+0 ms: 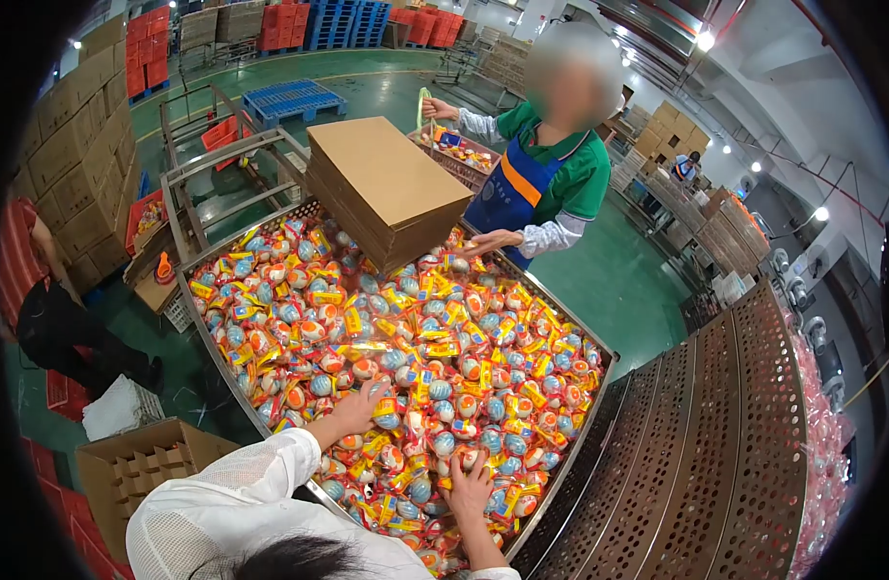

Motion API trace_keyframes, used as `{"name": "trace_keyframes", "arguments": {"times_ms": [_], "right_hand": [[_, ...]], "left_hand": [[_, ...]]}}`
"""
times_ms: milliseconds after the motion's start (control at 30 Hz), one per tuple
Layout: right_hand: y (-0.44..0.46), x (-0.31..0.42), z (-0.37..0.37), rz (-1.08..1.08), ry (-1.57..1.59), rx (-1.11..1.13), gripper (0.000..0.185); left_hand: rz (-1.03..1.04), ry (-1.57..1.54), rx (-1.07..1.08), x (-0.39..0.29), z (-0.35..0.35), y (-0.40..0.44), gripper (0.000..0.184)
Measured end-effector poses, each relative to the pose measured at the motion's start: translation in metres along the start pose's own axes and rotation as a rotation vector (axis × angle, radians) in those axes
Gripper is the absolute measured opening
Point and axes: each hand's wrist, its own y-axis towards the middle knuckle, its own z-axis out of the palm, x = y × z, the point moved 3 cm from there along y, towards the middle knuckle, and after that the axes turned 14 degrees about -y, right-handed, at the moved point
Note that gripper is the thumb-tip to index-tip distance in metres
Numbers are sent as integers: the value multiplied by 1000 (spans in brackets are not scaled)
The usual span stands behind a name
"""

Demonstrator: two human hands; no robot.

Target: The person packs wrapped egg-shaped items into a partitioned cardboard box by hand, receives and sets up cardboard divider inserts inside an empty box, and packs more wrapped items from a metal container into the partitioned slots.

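Observation:
Many wrapped balls (444,387), blue or orange and white in red and yellow wrappers, fill a large metal-rimmed tray (222,372). My left hand (353,410) reaches in near the tray's left side, its fingers closed round a wrapped ball (385,416). Closer to the front edge, my right hand (470,491) lies palm down on the pile with its fingers apart, touching the wrappers. A stack of brown cardboard sheets (391,184) rests on the far part of the pile.
Across the tray, a co-worker (546,174) has one hand by the cardboard and the other on a crate's (464,169) handle. A divided carton (155,464) stands at the lower left. Another person (53,300) is at the left. A perforated metal panel (686,435) borders the right.

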Motion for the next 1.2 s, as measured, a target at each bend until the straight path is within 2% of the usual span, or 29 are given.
{"name": "trace_keyframes", "arguments": {"times_ms": [100, 133, 200, 233, 333, 400, 500, 600, 633, 667, 733, 833, 900, 933, 1000, 1033, 1067, 1133, 1200], "right_hand": [[-4, -5, 6, -79, 65, -85, 70], [-2, -3, 7, -80, 58, -73, 70], [3, 0, 5, -50, 76, -137, 71], [6, 1, 12, -36, 85, -88, 77], [11, 4, 13, -29, 47, -25, 78], [11, 2, 22, -56, 43, -27, 77], [11, -2, 9, -129, 142, -107, 74], [13, -11, 0, -148, 261, -98, 69], [15, -14, -2, -147, 291, -128, 65], [15, -17, 4, -159, 324, -310, 60], [20, -22, -1, -151, 414, -416, 53], [22, -29, -15, -61, 482, -388, 49], [23, -32, -19, 4, 547, -367, 48], [23, -35, -18, 33, 575, -359, 48], [23, -37, -17, 68, 610, -318, 48], [21, -39, -14, 100, 654, -327, 49], [20, -41, -12, 129, 698, -336, 51], [18, -43, -11, 144, 717, -323, 52], [18, -47, 0, 263, 994, -214, 50]], "left_hand": [[43, -9, -21, 2, 3, 0, 101], [7, -21, 16, 3, 4, 1, 102], [63, -35, -54, 3, 4, -1, 95], [63, -43, -51, 2, 3, 0, 95], [33, -34, -24, 0, 1, -1, 94], [27, -22, -20, 0, 1, -1, 94], [145, -54, -45, 6, 5, 0, 99], [130, -118, 16, 7, 5, 3, 99], [85, -125, 48, -1, -3, 1, 99], [43, -130, 80, -9, -11, -1, 99], [74, -232, 57, -11, -10, 1, 100], [69, -347, 14, -21, -2, 7, 101], [-80, -553, -13, -22, 8, 9, 100], [-84, -560, 0, -26, 12, 6, 100], [-220, -1298, -31, -37, 13, -2, 97], [-240, -1438, -155, -39, 19, -6, 91], [-300, -1606, -74, -56, -1, -19, 78], [-382, -1790, -123, -52, 11, -28, 56], [-486, -2065, 130, -48, 15, -45, 36]]}}
